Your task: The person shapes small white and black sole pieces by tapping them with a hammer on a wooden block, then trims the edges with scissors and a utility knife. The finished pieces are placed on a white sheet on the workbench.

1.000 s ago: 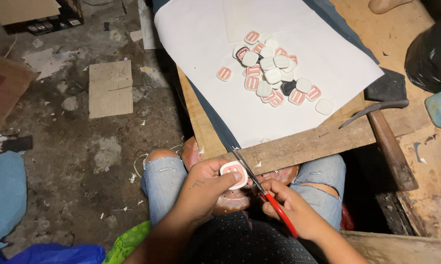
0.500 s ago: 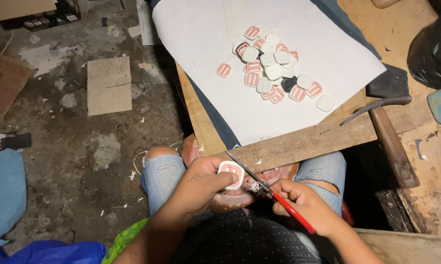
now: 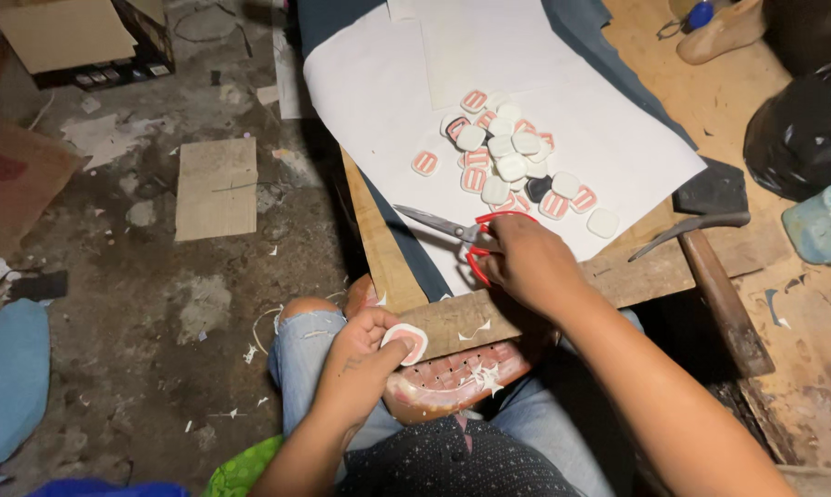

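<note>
My left hand (image 3: 365,364) holds a small white-and-pink rounded patch (image 3: 406,340) over my lap, beside a pink shoe sole (image 3: 452,379) resting on my knees. My right hand (image 3: 526,262) grips red-handled scissors (image 3: 452,230), laid flat with the blades pointing left on the white paper sheet (image 3: 388,101). A pile of several similar white and pink patches (image 3: 512,156) lies on that paper just beyond my right hand.
A hammer (image 3: 710,267) lies on the wooden bench (image 3: 710,101) to the right, near a black bag (image 3: 802,129) and a blue tub (image 3: 825,225). A wooden shoe last (image 3: 721,32) sits at the back. Cardboard pieces (image 3: 215,187) litter the dirty floor on the left.
My right hand has carried the scissors from my lap up onto the paper, away from the patch. My left hand still holds the patch and has shifted little.
</note>
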A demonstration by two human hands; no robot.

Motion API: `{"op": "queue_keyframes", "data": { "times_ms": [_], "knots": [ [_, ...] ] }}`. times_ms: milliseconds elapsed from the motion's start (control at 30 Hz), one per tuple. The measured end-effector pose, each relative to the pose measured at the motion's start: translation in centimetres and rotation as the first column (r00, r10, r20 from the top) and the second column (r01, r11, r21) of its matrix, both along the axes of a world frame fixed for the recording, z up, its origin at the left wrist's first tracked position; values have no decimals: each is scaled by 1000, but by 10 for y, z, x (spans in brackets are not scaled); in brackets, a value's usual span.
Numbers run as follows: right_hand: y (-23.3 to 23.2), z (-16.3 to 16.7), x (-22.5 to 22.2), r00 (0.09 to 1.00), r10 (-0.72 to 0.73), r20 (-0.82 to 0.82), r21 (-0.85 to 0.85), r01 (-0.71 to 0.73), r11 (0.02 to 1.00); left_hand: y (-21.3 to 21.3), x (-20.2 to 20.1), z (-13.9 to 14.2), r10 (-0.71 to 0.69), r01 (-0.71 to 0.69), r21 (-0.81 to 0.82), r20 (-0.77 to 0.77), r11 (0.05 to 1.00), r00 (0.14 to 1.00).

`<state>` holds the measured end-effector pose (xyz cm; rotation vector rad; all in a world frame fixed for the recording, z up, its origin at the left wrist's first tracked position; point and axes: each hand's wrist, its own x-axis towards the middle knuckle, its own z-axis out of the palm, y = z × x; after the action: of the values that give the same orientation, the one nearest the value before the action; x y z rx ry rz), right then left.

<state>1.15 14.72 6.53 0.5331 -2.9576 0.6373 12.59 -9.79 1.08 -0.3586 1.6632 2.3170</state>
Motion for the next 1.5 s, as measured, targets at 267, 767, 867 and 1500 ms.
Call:
{"op": "queue_keyframes", "data": {
  "times_ms": [267, 767, 867, 1500],
  "knots": [
    [-22, -20, -23, 995, 43, -90, -79, -50, 996, -32, 1, -22, 163, -158, -77, 70, 984, 984],
    [83, 6, 123, 891, -121, -437, -19, 126, 992, -28, -3, -36, 139, -137, -97, 9, 986, 990],
    [133, 7, 120, 738, -381, -556, 278, 597, 752, -29, -4, -40, 110, -108, -115, 9, 987, 994],
    [35, 86, 124, 973, -131, -189, -69, 120, 990, -32, -8, -61, 97, -98, -28, -29, 995, 995]
  ]
}}
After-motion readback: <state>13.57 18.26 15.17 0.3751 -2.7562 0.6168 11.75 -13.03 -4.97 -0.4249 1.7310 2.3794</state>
